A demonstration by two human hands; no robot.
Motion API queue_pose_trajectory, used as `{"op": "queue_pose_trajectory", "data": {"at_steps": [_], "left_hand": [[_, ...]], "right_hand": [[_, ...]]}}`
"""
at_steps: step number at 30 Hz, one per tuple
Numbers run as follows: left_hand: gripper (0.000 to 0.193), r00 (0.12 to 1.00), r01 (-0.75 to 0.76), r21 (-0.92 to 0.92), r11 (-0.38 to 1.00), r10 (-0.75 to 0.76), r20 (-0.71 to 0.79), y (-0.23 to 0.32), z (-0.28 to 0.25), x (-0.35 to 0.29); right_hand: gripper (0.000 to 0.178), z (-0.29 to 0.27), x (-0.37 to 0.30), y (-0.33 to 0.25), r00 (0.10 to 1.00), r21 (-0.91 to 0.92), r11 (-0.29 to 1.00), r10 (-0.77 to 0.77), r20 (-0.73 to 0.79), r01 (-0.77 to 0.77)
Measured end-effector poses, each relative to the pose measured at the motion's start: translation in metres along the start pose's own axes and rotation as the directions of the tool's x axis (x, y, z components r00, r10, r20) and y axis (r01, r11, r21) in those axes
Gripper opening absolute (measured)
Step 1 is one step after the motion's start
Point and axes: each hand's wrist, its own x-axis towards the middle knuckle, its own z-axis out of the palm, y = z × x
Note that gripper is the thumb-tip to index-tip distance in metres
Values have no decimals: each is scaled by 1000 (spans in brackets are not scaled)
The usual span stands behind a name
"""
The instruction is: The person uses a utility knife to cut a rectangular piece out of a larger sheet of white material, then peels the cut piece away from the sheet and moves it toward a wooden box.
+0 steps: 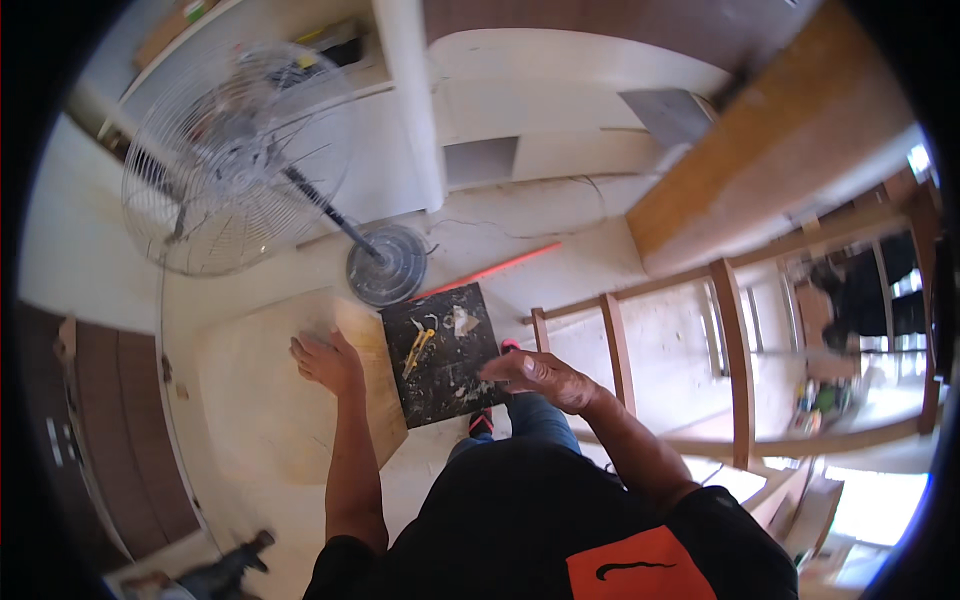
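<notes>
My left hand is raised over a pale wooden panel, its fingers apart and partly smeared by motion; I see nothing held in it. Stretched out nearly flat, the fingers of my right hand point left, also with nothing in them. This hand is above the right edge of a black, paint-spotted square board in front of my feet. On that board lie a yellow hand tool, too small to name surely, and a crumpled whitish scrap.
A large pedestal fan stands at the far left on a dusty round base. A red-orange strip lies behind the board. At right is a wooden ladder-like frame; a brown-edged panel leans behind it. Thin cable crosses the floor.
</notes>
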Motion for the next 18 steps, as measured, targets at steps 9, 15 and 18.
{"op": "queue_pose_trajectory", "data": {"at_steps": [9, 15, 18], "left_hand": [[62, 777, -333, -590, 736, 568, 270, 40, -53, -166], [60, -14, -421, -681, 600, 746, 666, 31, -86, -290], [58, -250, -518, -688, 508, 679, 690, 55, -117, -321]], "right_hand": [[88, 185, -162, -121, 388, 202, 546, -767, 511, 813], [94, 232, -257, -102, -85, 481, 18, -978, 192, 877], [88, 236, -292, -64, -27, 463, 54, -986, 166, 885]]}}
